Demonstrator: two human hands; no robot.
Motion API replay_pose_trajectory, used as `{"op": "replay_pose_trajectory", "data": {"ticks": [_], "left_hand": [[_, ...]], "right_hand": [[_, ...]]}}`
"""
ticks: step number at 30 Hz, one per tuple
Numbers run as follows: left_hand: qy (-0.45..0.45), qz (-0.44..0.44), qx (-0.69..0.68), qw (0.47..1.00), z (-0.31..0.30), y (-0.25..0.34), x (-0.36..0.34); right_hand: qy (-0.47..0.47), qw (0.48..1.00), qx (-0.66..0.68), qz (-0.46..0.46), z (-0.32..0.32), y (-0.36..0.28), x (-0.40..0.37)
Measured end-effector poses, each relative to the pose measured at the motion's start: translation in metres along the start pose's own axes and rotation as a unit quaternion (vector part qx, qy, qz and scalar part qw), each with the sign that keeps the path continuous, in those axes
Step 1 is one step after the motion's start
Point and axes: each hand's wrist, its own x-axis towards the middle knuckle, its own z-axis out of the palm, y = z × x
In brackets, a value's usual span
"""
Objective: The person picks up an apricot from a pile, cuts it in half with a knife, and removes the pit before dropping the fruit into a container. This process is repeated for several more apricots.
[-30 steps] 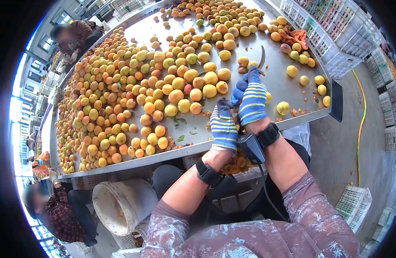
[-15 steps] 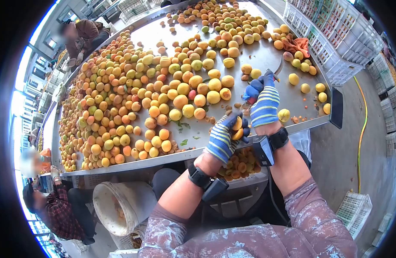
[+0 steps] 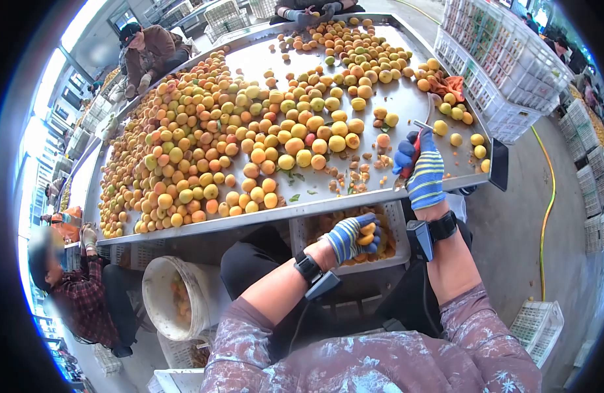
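My left hand, in a blue striped glove, is closed around apricot halves low over a white crate. Cut apricots lie in that crate, below the table's front edge. Gloved alike, my right hand is raised at the front edge, wrapped around a red-handled tool. A short metal piece juts from the top of its grip; the rest is hidden by the fingers. Whole apricots and small cut scraps lie on the metal table beyond my hands.
A large heap of apricots covers the table's left side. An orange cloth lies at the right edge, beside stacked white crates. A white bucket stands at my left. Other people sit around the table.
My left hand has moved down and off the table to over the crate. My right hand has shifted right and toward me, away from the left. The view has moved slightly.
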Motion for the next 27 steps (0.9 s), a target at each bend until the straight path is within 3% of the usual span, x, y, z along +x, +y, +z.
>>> {"op": "replay_pose_trajectory", "data": {"ticks": [2,5,9,10,11,12,13,15,18,22,25,27], "left_hand": [[0.084,0.036,-0.029,0.995,-0.015,-0.013,0.002],[0.207,0.142,0.165,0.954,-0.096,-0.031,0.038],[0.269,0.107,0.209,0.934,-0.123,-0.040,0.022],[0.203,0.146,0.522,0.816,-0.155,-0.046,0.038],[0.112,0.165,0.775,0.599,-0.181,-0.050,0.050],[0.180,0.162,0.712,0.659,-0.168,-0.072,0.044],[0.201,0.220,0.730,0.616,-0.159,-0.095,0.029],[0.238,0.060,0.787,0.565,-0.134,-0.113,0.011],[0.272,0.072,0.835,0.473,-0.117,-0.134,0.001],[0.241,0.119,0.810,0.521,-0.106,-0.117,-0.005],[0.160,0.223,0.753,0.598,-0.071,-0.084,-0.028],[0.156,0.325,0.733,0.577,-0.042,-0.048,-0.060]], "right_hand": [[-0.019,1.000,-0.019,-0.007,0.002,-0.004,-0.024],[-0.060,0.996,-0.065,-0.011,0.001,-0.014,-0.060],[-0.054,0.993,-0.096,-0.039,0.005,-0.032,-0.108],[-0.070,0.992,-0.095,-0.034,0.000,-0.036,-0.117],[-0.088,0.991,-0.093,-0.031,-0.004,-0.040,-0.122],[-0.110,0.991,-0.077,-0.018,-0.007,-0.045,-0.128],[-0.105,0.990,-0.091,-0.031,-0.010,-0.047,-0.139],[-0.090,0.990,-0.094,-0.050,-0.007,-0.047,-0.158],[-0.095,0.988,-0.110,-0.049,-0.011,-0.050,-0.174],[-0.071,0.988,-0.130,-0.032,-0.012,-0.047,-0.190],[-0.048,0.987,-0.155,-0.017,-0.007,-0.040,-0.194],[-0.050,0.981,-0.189,-0.008,0.000,-0.033,-0.193]]}}
